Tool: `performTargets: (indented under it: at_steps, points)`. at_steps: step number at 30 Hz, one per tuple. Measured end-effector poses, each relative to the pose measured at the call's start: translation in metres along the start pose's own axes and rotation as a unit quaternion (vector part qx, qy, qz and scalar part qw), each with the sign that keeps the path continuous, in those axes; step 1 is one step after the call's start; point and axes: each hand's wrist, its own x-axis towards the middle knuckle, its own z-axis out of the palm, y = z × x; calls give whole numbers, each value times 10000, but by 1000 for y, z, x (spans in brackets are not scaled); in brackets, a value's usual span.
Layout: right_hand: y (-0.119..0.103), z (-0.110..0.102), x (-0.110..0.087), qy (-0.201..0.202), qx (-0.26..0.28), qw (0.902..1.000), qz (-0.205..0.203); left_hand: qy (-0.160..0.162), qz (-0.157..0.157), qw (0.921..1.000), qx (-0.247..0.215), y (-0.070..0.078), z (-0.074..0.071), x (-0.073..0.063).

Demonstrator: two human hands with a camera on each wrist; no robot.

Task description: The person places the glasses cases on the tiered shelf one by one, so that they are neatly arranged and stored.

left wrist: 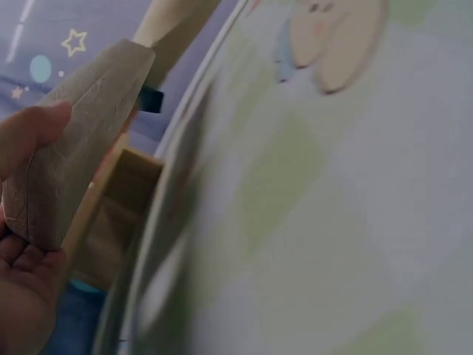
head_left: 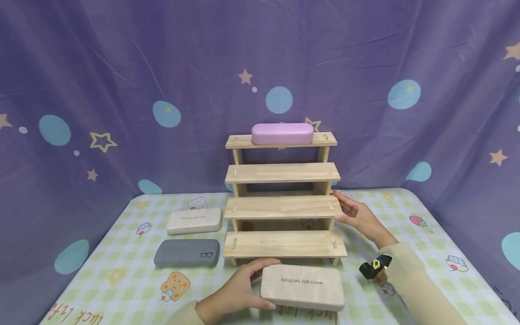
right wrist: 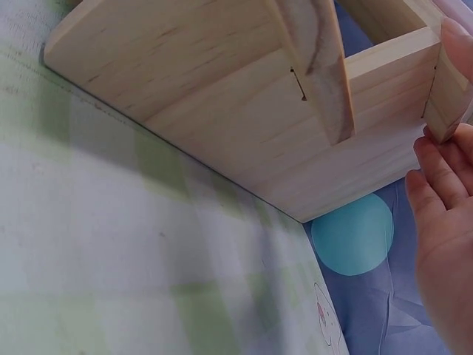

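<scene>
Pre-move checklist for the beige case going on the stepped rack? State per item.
1. Left hand grips the beige case at its left end, thumb on top: ok.
2. Right hand steadies the wooden rack at the right end of its third step: ok.
3. Bottom three steps bare: ok.
4. Top step taken by the pink case: not ok for placing there.
5. White case and grey case lie left of the rack, off the path: ok.
6. Grip of the fingers under the case: cannot tell.
</scene>
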Motion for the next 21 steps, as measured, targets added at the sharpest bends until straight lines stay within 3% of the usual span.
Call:
performTargets:
  at_steps: [5, 9, 14, 21]
  points:
    - [0, 0, 0, -19, 12, 10000, -50, 32, -46, 9999, 85, 16, -11, 4]
    - [1, 0, 0, 7, -3, 10000, -74, 102, 197, 9997, -102, 28, -23, 6]
    - [1, 0, 0, -17, -54, 10000, -69, 436, 489, 9978, 82, 44, -40, 9]
    - [-3, -2, 0, -56, -374, 9992, 108, 995, 408, 9940, 220, 69, -68, 22]
